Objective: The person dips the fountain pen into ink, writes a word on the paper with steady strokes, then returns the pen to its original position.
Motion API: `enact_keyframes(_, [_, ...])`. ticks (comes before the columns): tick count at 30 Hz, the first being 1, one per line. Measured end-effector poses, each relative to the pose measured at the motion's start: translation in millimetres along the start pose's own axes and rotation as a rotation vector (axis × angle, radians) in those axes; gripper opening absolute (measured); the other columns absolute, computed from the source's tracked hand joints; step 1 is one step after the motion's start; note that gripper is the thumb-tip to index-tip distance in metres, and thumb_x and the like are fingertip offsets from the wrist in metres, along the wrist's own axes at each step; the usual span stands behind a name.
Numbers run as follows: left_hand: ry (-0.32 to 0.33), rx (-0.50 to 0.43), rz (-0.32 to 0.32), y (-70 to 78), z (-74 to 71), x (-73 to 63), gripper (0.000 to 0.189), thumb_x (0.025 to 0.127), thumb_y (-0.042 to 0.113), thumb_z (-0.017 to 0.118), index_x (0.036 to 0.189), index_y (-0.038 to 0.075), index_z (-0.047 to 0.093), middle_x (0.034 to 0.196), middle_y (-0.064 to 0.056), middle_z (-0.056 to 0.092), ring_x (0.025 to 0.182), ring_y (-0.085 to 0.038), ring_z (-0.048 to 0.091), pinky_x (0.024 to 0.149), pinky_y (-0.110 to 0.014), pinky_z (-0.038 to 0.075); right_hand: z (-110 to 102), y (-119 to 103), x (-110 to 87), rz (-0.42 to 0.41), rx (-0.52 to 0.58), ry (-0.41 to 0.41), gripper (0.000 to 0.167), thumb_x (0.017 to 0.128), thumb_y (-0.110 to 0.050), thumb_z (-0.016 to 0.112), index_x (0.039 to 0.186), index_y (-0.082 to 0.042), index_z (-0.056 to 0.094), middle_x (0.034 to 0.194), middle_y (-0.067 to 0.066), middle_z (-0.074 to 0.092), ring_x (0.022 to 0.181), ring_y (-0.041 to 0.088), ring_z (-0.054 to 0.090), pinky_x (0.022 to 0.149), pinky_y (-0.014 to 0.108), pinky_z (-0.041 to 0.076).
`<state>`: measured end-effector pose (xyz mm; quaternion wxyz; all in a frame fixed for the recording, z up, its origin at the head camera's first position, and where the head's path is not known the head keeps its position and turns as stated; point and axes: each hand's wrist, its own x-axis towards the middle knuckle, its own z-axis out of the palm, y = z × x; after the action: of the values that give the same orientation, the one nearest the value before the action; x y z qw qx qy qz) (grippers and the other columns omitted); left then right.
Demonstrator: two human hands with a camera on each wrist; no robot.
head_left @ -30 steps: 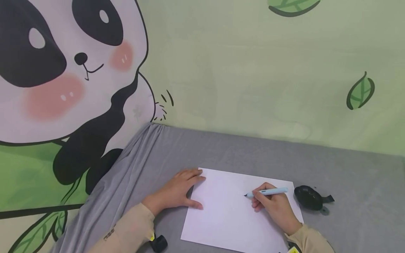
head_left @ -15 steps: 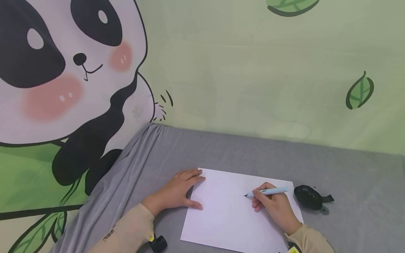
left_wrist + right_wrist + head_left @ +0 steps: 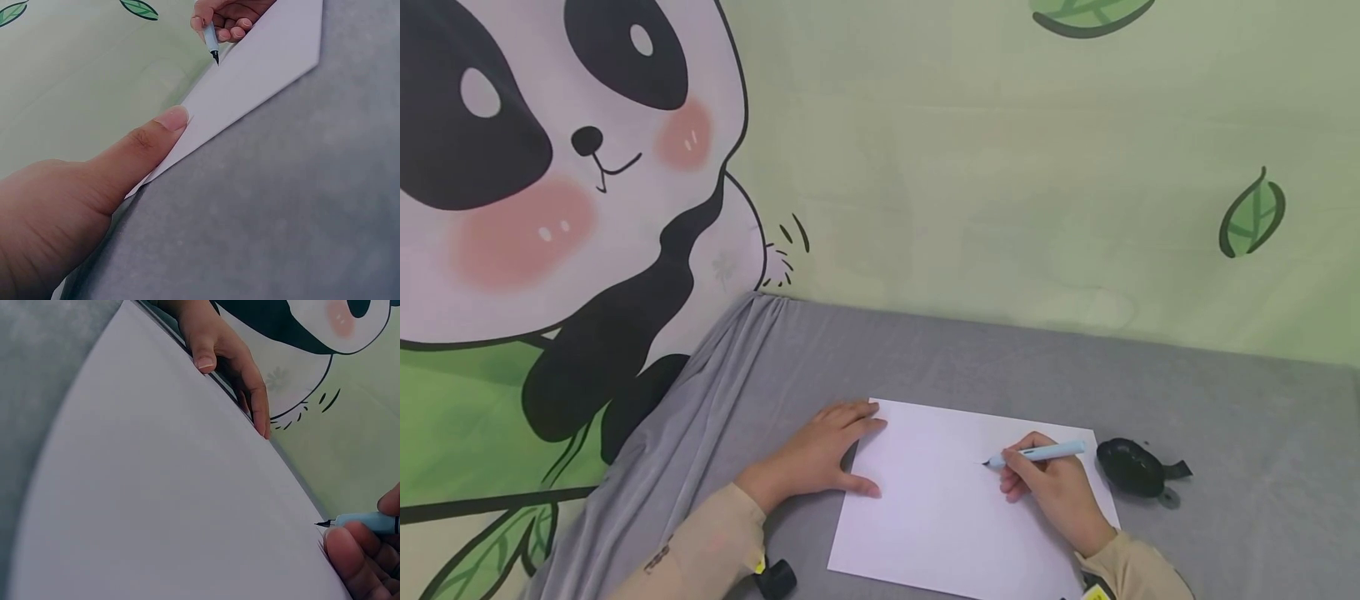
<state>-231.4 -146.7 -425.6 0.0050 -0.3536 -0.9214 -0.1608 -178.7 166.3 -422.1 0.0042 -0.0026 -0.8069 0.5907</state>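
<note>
A white sheet of paper (image 3: 917, 517) lies on the grey cloth, its surface mostly blank. In the head view my right hand (image 3: 1048, 483) pinches a light blue fountain pen (image 3: 1056, 451) between thumb and fingers, over the sheet's right half. The pen slants, its dark nib pointing left and right at the paper, where a faint short line shows. My left hand (image 3: 820, 450) rests at the sheet's left edge with fingers and thumb spread. In the left wrist view its thumb (image 3: 147, 140) lies straight on the paper's margin.
Beside the sheet's right edge sits a shiny black oval object (image 3: 1131, 468) with a short tail-like end. Grey cloth (image 3: 1000, 358) covers the table, bunched into folds at the left. Behind stands a green backdrop (image 3: 925, 167) printed with a panda and leaves.
The pen and right fingers have shifted very slightly to the right in the last half second. My left hand and the paper stay where they were.
</note>
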Motion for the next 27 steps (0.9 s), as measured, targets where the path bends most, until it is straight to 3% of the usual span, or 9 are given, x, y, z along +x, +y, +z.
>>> enact_keyframes(27, [0.017,0.003,0.010,0.7,-0.1,0.5,0.086,0.072,0.057,0.075,0.139,0.011,0.049,0.149,-0.012,0.042,0.139,-0.033,0.037,0.113,-0.052,0.031,-0.9,-0.2,-0.1,0.033,0.006,0.055,0.015,0.094,-0.007,0.059,0.091,0.007,0.056,0.070,0.011,0.065,0.056,0.011,0.063,0.055,0.025,0.057])
